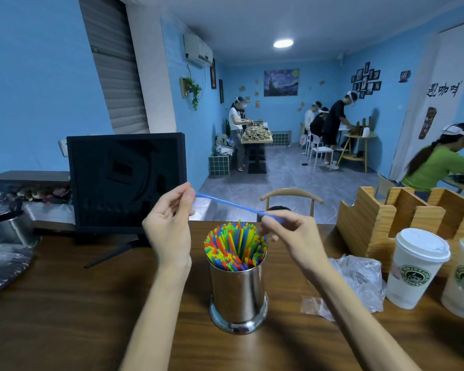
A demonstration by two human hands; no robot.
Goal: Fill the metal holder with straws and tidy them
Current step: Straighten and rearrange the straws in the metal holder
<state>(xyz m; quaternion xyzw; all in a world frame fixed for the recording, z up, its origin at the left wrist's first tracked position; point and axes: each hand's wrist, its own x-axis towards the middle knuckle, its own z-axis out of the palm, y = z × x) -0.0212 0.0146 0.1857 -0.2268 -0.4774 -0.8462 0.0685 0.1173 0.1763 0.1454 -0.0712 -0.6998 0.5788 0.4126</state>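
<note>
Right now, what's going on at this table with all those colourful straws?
A person is stocking a straw holder. Both hands hold one blue straw stretched level above the metal holder: the left hand pinches one end, the right hand pinches the other. The holder stands upright on the wooden table, already packed with upright colourful straws. A crumpled plastic wrapper lies to its right, beside two lidded paper cups.

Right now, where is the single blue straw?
In the head view the blue straw is held level above the metal holder, pinched between the left hand and right hand.
</note>
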